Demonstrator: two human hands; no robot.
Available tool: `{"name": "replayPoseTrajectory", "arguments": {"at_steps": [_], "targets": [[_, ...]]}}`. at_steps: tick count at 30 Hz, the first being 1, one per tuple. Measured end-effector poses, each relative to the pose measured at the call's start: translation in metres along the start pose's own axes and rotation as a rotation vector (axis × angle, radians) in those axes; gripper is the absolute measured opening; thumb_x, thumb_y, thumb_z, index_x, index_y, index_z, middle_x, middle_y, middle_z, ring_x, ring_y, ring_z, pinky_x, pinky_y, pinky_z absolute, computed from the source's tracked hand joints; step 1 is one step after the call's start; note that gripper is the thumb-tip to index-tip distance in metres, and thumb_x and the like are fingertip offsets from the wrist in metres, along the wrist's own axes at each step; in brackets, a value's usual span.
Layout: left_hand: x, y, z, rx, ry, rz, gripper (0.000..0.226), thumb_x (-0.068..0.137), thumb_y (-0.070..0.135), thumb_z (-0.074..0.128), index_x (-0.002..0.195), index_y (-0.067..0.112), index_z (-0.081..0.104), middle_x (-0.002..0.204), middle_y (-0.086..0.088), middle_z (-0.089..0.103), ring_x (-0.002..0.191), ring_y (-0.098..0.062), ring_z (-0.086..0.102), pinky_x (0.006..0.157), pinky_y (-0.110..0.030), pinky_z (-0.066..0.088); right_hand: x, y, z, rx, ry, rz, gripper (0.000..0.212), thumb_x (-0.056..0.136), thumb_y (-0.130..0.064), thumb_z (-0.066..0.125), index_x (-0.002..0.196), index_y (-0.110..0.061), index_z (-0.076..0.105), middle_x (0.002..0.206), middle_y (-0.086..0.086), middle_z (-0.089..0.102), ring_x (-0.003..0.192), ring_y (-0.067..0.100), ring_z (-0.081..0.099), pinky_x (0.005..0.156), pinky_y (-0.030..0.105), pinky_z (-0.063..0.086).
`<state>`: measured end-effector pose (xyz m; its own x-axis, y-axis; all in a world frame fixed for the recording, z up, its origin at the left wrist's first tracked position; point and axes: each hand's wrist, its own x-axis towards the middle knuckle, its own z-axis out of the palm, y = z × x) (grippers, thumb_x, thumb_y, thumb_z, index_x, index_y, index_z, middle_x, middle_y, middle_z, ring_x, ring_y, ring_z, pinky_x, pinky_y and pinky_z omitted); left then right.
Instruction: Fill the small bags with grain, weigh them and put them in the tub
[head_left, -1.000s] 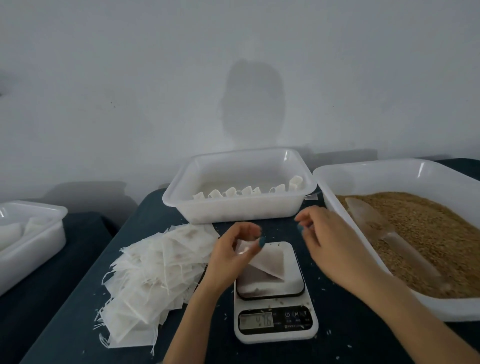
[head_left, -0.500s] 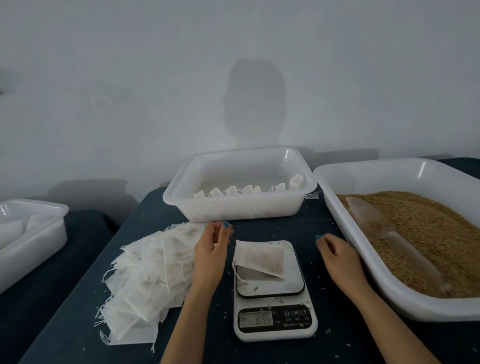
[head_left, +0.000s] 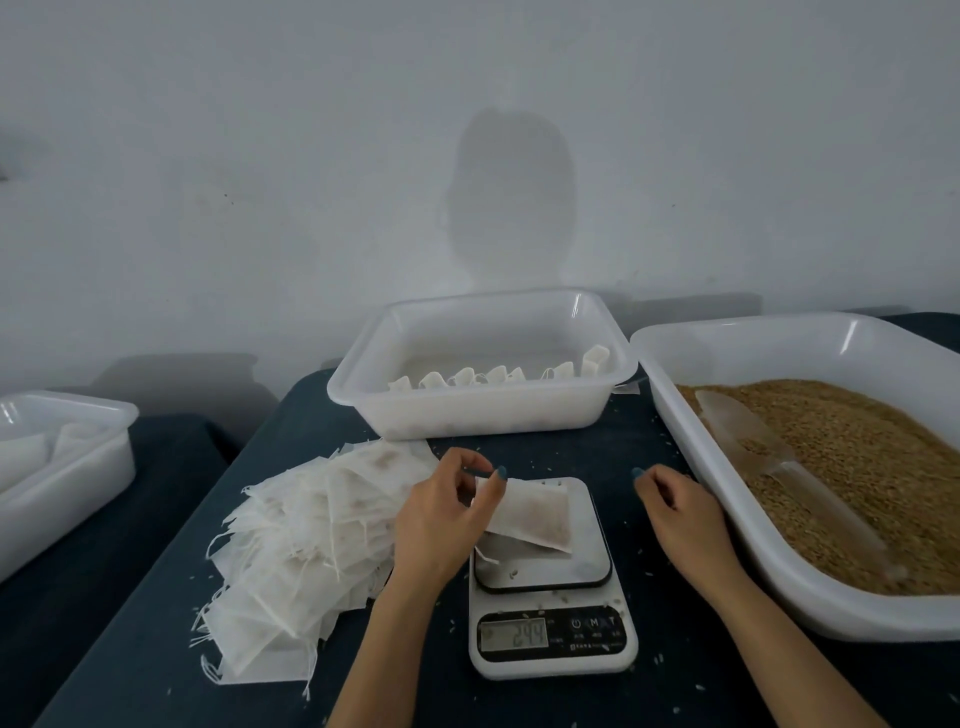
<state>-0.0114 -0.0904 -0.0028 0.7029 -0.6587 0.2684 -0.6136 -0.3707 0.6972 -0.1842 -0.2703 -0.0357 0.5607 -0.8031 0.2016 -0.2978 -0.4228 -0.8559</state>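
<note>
Left hand (head_left: 441, 519) pinched a corner of the filled bag (head_left: 535, 519) on the scale (head_left: 550, 667); right hand (head_left: 680, 514) lay loosely curled, empty. Lifting by one corner risked spilling its contents

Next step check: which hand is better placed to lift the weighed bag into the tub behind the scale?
Left. The left hand pinches the bag at its left edge on the scale, with the tub straight beyond. The right hand lies apart from it beside the grain tray, holding nothing.

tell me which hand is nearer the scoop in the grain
Right. The right hand is just left of the scoop; the left hand is farther off, pinching the bag.
</note>
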Motion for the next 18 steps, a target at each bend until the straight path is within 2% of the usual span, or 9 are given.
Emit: {"name": "replayPoseTrajectory", "arguments": {"at_steps": [2,5,8,11,13,14,18], "targets": [[-0.001,0.001,0.000,-0.039,-0.049,0.005,0.003,0.094,0.043,0.056,0.094,0.042,0.053,0.069,0.005,0.057,0.057,0.000,0.049,0.052,-0.014,0.037,0.000,0.000,0.000,0.004,0.001,-0.005,0.034,0.099,-0.029,0.050,0.073,-0.007,0.051,0.060,0.003,0.045,0.052,0.012,0.043,0.054,0.028,0.033],[-0.007,-0.001,-0.003,-0.088,-0.131,0.033,0.010,0.095,0.032,0.057,0.094,0.042,0.057,0.069,0.008,0.051,0.057,0.002,0.046,0.052,-0.012,0.037,0.000,0.001,0.000,0.013,-0.001,-0.017,0.036,0.099,-0.028,0.050,0.073,-0.004,0.050,0.059,0.004,0.043,0.052,0.012,0.042,0.054,0.028,0.031],[-0.015,-0.003,-0.012,-0.060,-0.183,0.067,0.011,0.096,0.032,0.056,0.094,0.042,0.058,0.069,0.011,0.050,0.058,0.003,0.046,0.053,-0.012,0.038,0.000,0.001,0.000,0.023,-0.002,-0.023,0.037,0.099,-0.029,0.050,0.074,-0.001,0.049,0.060,0.005,0.043,0.053,0.013,0.042,0.054,0.029,0.031],[-0.020,-0.003,-0.029,0.008,-0.184,0.090,0.010,0.095,0.033,0.057,0.093,0.042,0.057,0.070,0.005,0.055,0.058,-0.006,0.051,0.054,-0.021,0.045,0.000,0.001,0.000,0.021,-0.002,-0.025,0.036,0.099,-0.029,0.050,0.074,-0.002,0.051,0.060,0.005,0.045,0.053,0.013,0.043,0.054,0.029,0.033],[-0.019,0.000,-0.044,0.045,-0.204,0.087,0.008,0.095,0.032,0.058,0.094,0.040,0.058,0.079,-0.002,0.060,0.065,-0.016,0.060,0.060,-0.031,0.054,0.000,0.002,0.000,0.017,-0.001,-0.023,0.036,0.099,-0.028,0.051,0.075,-0.001,0.051,0.061,0.006,0.046,0.054,0.014,0.043,0.054,0.029,0.033],[-0.019,0.002,-0.051,0.058,-0.214,0.083,0.008,0.095,0.031,0.058,0.093,0.038,0.059,0.082,-0.002,0.061,0.066,-0.017,0.063,0.060,-0.031,0.056,0.001,0.002,0.001,0.020,0.000,-0.022,0.037,0.099,-0.029,0.051,0.075,-0.001,0.051,0.061,0.006,0.045,0.054,0.014,0.042,0.054,0.029,0.032],[-0.009,0.007,-0.078,0.142,-0.215,0.071,0.009,0.094,0.030,0.060,0.089,0.038,0.059,0.087,0.010,0.063,0.060,-0.003,0.067,0.056,-0.017,0.054,0.002,0.004,0.001,0.013,0.002,-0.010,0.037,0.099,-0.029,0.050,0.073,-0.003,0.050,0.060,0.005,0.045,0.051,0.008,0.041,0.052,0.024,0.033]]}}
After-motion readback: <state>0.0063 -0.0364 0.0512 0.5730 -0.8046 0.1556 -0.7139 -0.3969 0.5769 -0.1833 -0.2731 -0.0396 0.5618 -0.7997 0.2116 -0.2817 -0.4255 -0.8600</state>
